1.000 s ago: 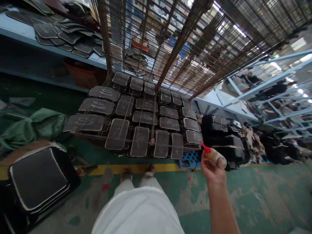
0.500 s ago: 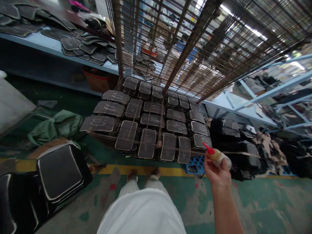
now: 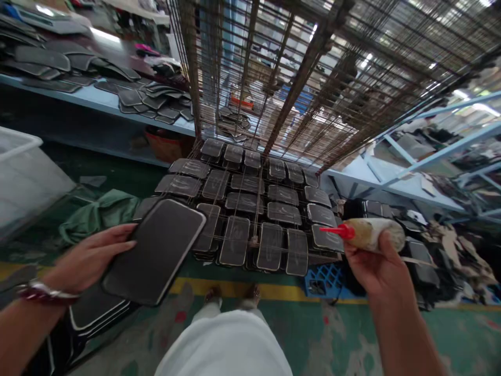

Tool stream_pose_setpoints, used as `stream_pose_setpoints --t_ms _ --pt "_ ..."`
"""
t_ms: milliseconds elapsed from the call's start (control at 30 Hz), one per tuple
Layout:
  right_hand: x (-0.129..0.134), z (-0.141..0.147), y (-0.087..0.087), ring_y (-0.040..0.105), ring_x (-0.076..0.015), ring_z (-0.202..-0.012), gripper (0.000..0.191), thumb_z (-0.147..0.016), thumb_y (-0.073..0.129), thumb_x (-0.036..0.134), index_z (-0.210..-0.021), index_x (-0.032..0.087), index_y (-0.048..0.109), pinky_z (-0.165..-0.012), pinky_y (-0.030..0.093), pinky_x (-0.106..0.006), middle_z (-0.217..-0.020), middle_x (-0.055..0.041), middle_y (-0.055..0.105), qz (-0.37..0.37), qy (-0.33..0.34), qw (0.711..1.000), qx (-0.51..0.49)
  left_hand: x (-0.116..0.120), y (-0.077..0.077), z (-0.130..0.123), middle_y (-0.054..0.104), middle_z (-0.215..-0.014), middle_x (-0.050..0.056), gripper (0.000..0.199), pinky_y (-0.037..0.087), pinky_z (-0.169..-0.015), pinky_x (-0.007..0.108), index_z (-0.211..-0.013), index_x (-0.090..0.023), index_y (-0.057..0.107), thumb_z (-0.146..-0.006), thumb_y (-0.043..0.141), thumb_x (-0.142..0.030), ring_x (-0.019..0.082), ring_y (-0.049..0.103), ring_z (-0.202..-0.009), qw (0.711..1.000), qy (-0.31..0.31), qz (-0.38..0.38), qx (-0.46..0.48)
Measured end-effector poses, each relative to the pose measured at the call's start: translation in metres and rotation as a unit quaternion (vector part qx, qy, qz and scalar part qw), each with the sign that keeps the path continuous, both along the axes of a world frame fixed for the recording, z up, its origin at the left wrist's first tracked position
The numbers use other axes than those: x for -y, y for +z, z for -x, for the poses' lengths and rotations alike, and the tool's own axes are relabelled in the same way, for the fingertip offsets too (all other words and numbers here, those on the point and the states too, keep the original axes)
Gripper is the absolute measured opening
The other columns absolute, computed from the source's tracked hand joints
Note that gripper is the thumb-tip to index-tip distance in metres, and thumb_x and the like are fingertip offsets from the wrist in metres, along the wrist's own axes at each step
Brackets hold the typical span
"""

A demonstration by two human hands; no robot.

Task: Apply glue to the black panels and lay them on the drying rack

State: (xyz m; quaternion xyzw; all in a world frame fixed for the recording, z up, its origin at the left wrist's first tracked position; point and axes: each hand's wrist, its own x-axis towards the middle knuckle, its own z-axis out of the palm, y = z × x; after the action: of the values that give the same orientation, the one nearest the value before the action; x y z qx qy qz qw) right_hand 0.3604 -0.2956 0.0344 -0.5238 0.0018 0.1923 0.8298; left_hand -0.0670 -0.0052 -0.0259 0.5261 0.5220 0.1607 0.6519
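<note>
My left hand (image 3: pixel 97 256) grips one dark rounded-rectangle panel (image 3: pixel 156 253) with a pale edge by its left side, fingers closed on it. The panel is held tilted, over the stack of similar panels (image 3: pixel 96 308) at lower left. In my right hand (image 3: pixel 376 271) lies a squeeze bottle (image 3: pixel 371 234) with a red pointed nozzle aimed left; yellowish contents show through its wall. Ahead, several rows of dark panels (image 3: pixel 245 203) lie in piles on a wire rack, below its raised wire grids (image 3: pixel 289 83). The bottle's nozzle is near the right end of these rows.
A blue shelf (image 3: pixel 97 99) at the back left carries more panels. On the left stand a white bin (image 3: pixel 35 167) and a green cloth (image 3: pixel 102 214). A blue crate (image 3: pixel 331 279) and black stacked goods (image 3: pixel 420 266) sit at the right on the green floor.
My left hand has come into view holding a panel above the lower-left stack. My right hand has shifted right, and the bottle now lies more level. The view has tilted slightly.
</note>
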Motion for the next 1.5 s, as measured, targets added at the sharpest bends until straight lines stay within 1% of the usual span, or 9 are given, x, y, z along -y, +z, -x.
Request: stream_pose_setpoints --t_ms 67,100,200,333,433,633,900,1233,1500 --pt "-0.008 0.007 0.019 0.066 -0.0188 -0.098 0.037 -0.075 0.076 0.036 -0.109 0.026 0.064 -0.068 0.061 -0.028 -0.110 0.0004 0.068 0.004 0.047 0.998 0.041 0.001 -0.011 -0.052 0.073 -0.103 0.001 0.041 0.054 -0.079 0.028 -0.107 -0.021 0.066 -0.068 0.077 -0.026 0.021 0.066 -0.090 0.990 -0.101 0.059 0.080" --pt "-0.011 0.011 0.027 0.065 -0.0190 -0.099 0.039 -0.074 0.076 0.037 -0.110 0.027 0.064 -0.070 0.061 -0.028 -0.110 0.0006 0.068 0.005 0.065 0.996 0.058 0.004 -0.010 -0.077 0.073 -0.104 0.002 0.040 0.054 -0.079 0.029 -0.108 -0.021 0.067 -0.069 0.075 -0.024 0.020 0.067 -0.088 0.977 -0.155 0.080 0.121" --pt "-0.015 0.018 0.043 0.065 -0.0190 -0.102 0.042 -0.074 0.076 0.039 -0.113 0.029 0.063 -0.077 0.061 -0.029 -0.116 0.0000 0.067 0.012 0.092 0.990 0.102 0.020 0.009 -0.137 0.074 -0.103 0.005 0.039 0.053 -0.080 0.029 -0.107 -0.018 0.069 -0.068 0.069 -0.016 0.020 0.068 -0.089 0.939 -0.269 0.105 0.188" --pt "-0.014 0.010 0.051 0.066 -0.0234 -0.101 0.048 -0.071 0.080 0.038 -0.114 0.027 0.063 -0.083 0.060 -0.036 -0.115 -0.0036 0.068 0.020 0.126 0.983 0.136 0.038 0.046 -0.176 0.074 -0.100 0.004 0.037 0.053 -0.074 0.026 -0.101 -0.018 0.071 -0.066 0.063 -0.011 0.018 0.069 -0.083 0.901 -0.378 0.103 0.189" --pt "-0.011 -0.001 0.053 0.067 -0.0241 -0.099 0.047 -0.070 0.081 0.038 -0.112 0.024 0.065 -0.082 0.060 -0.035 -0.109 -0.0055 0.070 0.026 0.135 0.980 0.147 0.042 0.062 -0.191 0.075 -0.098 0.003 0.037 0.052 -0.072 0.023 -0.100 -0.018 0.072 -0.066 0.061 -0.009 0.017 0.069 -0.081 0.886 -0.419 0.097 0.172" --pt "-0.007 -0.021 0.052 0.068 -0.0214 -0.093 0.042 -0.069 0.082 0.033 -0.107 0.021 0.066 -0.082 0.058 -0.032 -0.108 -0.0067 0.070 0.004 0.148 0.977 0.154 0.051 0.066 -0.215 0.075 -0.098 0.004 0.037 0.052 -0.071 0.023 -0.100 -0.018 0.073 -0.066 0.061 -0.009 0.018 0.070 -0.081 0.877 -0.436 0.104 0.174" --pt "-0.003 -0.045 0.049 0.069 -0.0183 -0.091 0.034 -0.072 0.079 0.028 -0.104 0.023 0.067 -0.079 0.058 -0.027 -0.101 -0.0029 0.072 -0.012 0.170 0.973 0.153 0.061 0.071 -0.236 0.075 -0.096 0.003 0.035 0.052 -0.068 0.023 -0.098 -0.018 0.074 -0.066 0.061 -0.010 0.019 0.070 -0.078 0.873 -0.444 0.119 0.165" --pt "0.003 -0.056 0.043 0.069 -0.0209 -0.085 0.044 -0.068 0.082 0.031 -0.108 0.021 0.065 -0.075 0.059 -0.031 -0.102 -0.0067 0.072 0.011 0.154 0.977 0.149 0.060 0.073 -0.246 0.075 -0.097 0.005 0.035 0.052 -0.069 0.024 -0.097 -0.018 0.073 -0.066 0.061 -0.010 0.019 0.070 -0.079 0.879 -0.434 0.110 0.163" --pt "0.017 -0.047 0.044 0.068 -0.0294 -0.096 0.061 -0.064 0.084 0.034 -0.119 0.022 0.060 -0.081 0.059 -0.041 -0.104 -0.0121 0.071 0.001 0.171 0.976 0.135 0.058 0.074 -0.243 0.075 -0.094 0.007 0.034 0.053 -0.071 0.027 -0.095 -0.015 0.075 -0.064 0.062 -0.011 0.022 0.070 -0.079 0.896 -0.402 0.103 0.160"
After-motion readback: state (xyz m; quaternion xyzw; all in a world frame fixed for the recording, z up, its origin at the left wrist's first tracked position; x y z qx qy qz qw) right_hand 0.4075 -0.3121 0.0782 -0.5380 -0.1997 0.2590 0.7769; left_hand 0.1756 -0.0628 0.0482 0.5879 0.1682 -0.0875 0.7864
